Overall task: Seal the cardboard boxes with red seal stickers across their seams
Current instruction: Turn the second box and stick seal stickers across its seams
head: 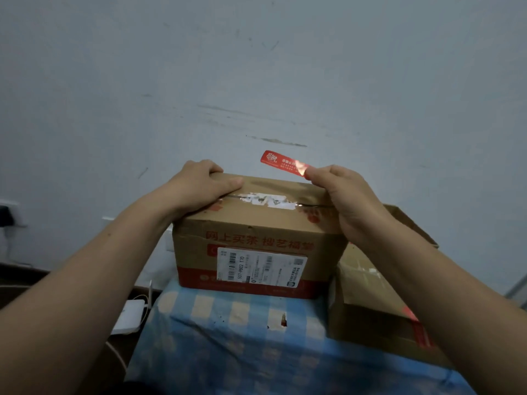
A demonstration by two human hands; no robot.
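So far: the red seal sticker (281,161) is not yet stuck down; it hangs in the air over the far right of the cardboard box (256,235), clear of the lid.
Seam: the seam (265,199) crosses the top under torn white tape scraps, with no red over it.
Left hand: the left hand (199,181) grips the box's far-left top edge, thumb flat on the lid.
Right hand: the right hand (342,195) pinches one end of the sticker.
Left to do: probably lay the sticker across the seam and press it, then close and seal the second box (370,309), which stands open just to the right on the checked cloth (228,337).
Count: two boxes, one sticker in hand, two hands. A red strip on the second box's near side may be sticker or print; I cannot tell.
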